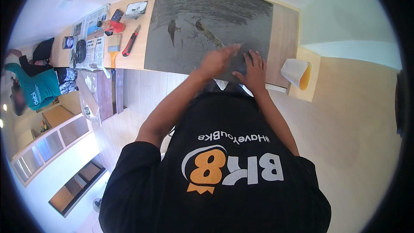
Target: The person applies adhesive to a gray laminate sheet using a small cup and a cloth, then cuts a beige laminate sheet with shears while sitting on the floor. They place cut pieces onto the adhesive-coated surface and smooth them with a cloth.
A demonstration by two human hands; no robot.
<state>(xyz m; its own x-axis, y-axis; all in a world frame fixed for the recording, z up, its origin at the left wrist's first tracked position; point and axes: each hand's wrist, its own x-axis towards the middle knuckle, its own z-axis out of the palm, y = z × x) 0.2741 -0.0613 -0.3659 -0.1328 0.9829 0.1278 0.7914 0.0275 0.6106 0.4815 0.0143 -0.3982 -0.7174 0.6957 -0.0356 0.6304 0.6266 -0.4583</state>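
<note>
A wooden board [284, 30] lies on a counter and is mostly coated with a dark grey, streaky layer [207, 13]. My left hand [217, 60] hovers blurred over the coating's near edge, fingers stretched toward the right; whether it holds anything is unclear. A long brownish smear or tool [209, 34] lies on the grey just beyond it. My right hand [254, 67] rests flat on the coating beside the left hand, fingers spread and holding nothing. My black printed T-shirt fills the lower part of the view.
Left of the board lie a red-handled knife [130, 41], a paintbrush [114, 45], newspaper [92, 39] with a can [68, 42], a black lid [80, 51] and a red bottle [114, 26]. A white cup with yellow inside [297, 73] sits right. Another person in teal [39, 88] is far left.
</note>
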